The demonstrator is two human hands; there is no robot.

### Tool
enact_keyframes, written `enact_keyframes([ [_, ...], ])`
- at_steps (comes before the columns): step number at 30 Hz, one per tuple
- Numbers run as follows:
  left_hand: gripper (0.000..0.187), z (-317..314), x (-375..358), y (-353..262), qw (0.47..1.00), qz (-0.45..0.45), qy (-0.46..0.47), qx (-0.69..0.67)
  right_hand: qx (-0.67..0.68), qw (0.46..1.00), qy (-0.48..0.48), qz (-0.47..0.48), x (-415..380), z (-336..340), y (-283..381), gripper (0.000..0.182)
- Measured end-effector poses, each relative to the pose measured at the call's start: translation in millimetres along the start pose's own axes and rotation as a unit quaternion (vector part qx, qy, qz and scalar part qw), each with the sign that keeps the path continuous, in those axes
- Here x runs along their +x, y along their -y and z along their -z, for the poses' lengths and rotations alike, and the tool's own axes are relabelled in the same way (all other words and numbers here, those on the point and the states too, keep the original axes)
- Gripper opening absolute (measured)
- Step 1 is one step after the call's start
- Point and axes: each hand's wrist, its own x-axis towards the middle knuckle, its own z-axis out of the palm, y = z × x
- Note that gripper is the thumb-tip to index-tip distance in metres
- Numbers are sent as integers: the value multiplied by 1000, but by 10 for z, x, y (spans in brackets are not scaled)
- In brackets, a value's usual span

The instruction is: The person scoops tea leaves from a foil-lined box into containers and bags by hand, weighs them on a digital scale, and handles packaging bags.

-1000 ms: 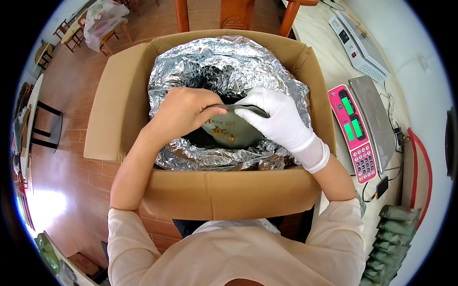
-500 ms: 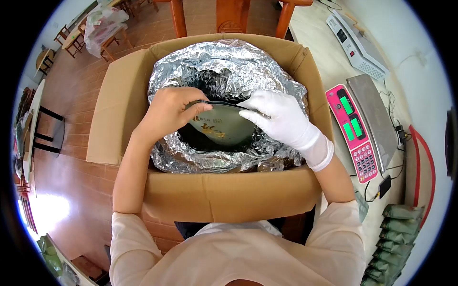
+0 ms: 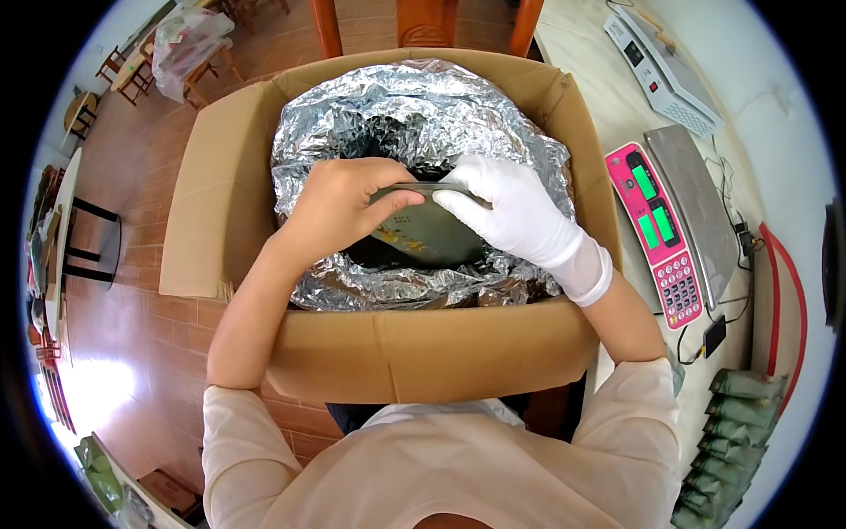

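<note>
A dark green pouch (image 3: 429,240) with gold print hangs upright between my hands, over the foil-lined opening of a cardboard box. My bare left hand (image 3: 352,198) pinches the left part of its top edge between thumb and fingers. My right hand (image 3: 507,207), in a white glove, pinches the same edge further right. The two thumbs lie close together, and the edge between them looks pressed flat. Silver foil (image 3: 423,97) surrounds the pouch. Dark contents (image 3: 388,141) show inside the foil, too shadowed to name.
The cardboard box (image 3: 423,353) stands before me, its left flap folded out. On the counter at right are a pink-fronted scale (image 3: 656,234) with lit displays, a white appliance (image 3: 656,70) and a row of filled green pouches (image 3: 727,441). A wooden chair (image 3: 426,25) stands behind the box.
My hands have come closer together along the pouch's top edge. The edge, slightly parted before, now looks flat and closed. The view has shifted slightly.
</note>
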Motion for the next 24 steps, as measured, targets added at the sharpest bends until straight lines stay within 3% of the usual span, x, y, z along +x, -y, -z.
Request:
enact_keyframes([
  [16, 9, -9, 7, -49, 999, -38, 7, 15, -110, 993, 31, 43, 1, -15, 59, 22],
  [19, 9, 18, 7, -38, 1000, -5, 13, 6, -118, 991, 0, 64, 16, 4, 46, 23],
  [24, 7, -25, 3, -72, 999, -25, 13, -16, -263, 957, 8, 120, -32, -32, 32, 27],
])
